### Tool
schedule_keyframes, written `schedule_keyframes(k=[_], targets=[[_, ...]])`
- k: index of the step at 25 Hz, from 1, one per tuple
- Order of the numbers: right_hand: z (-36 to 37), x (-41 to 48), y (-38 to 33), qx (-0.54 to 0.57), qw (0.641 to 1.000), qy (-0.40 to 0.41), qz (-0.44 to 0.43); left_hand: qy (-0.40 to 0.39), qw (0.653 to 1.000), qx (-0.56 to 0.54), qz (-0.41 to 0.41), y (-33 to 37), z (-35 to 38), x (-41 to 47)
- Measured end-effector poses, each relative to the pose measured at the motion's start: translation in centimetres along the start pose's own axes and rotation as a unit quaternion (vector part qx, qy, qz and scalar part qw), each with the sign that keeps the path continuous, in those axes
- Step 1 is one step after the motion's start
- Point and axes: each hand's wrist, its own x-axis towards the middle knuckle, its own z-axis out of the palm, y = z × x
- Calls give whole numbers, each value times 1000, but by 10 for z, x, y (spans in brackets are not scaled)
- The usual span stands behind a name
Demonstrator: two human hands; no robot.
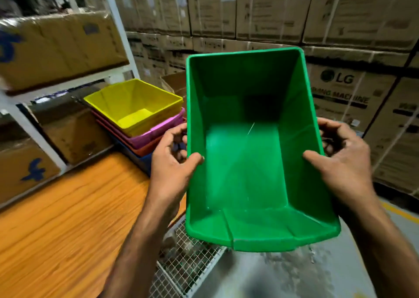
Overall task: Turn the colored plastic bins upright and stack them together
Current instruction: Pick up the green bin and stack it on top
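Two hands were on the job, and the biggest thing between them was the green bin (249, 150), held up in the air with its open mouth facing the person, so it was already turned the right way. The left hand (174, 159) clamped the left rim, thumb hooked over the edge and inside, fingers curled behind the wall. The right hand (340, 159) did the same on the right rim, thumb in, fingers wrapped around the outside. Both were closed on that bin, nothing loose about it.

Next biggest, the wooden table (56, 218) sat to the left of the left hand and below it. On its far end, just beyond the left hand, was the stack of bins (145, 134): blue at the bottom, then orange, pink, and the yellow bin (133, 102) on top, open side up.

Judging by that, the step was carrying the green one over to nest into the yellow. Probably the smart move: swing it left and forward past the left hand, level it out, and line up the corners before lowering. Thumbs inside are fine, but the fingers outside the walls could get pinched between rims, so best to slide them up to the lip as it drops in.
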Motion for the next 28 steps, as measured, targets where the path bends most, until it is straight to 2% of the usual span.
schedule_keyframes(k=[5, 11, 18, 23, 28], targets=[[46, 110, -23, 15, 994, -107, 8, 42, 998, -41, -37, 25, -1, 67], [135, 221, -35, 66, 964, -254, -46, 207, 977, -43, 15, 46, -3, 124], [253, 288, -71, 82, 901, -407, -123, 365, 927, 49, 76, 64, -37, 183], [326, 289, -72, 121, 893, -406, -150, 376, 898, 206, 97, 59, -84, 217], [368, 277, -57, 131, 900, -376, -178, 377, 881, 275, 83, 26, -118, 237]])
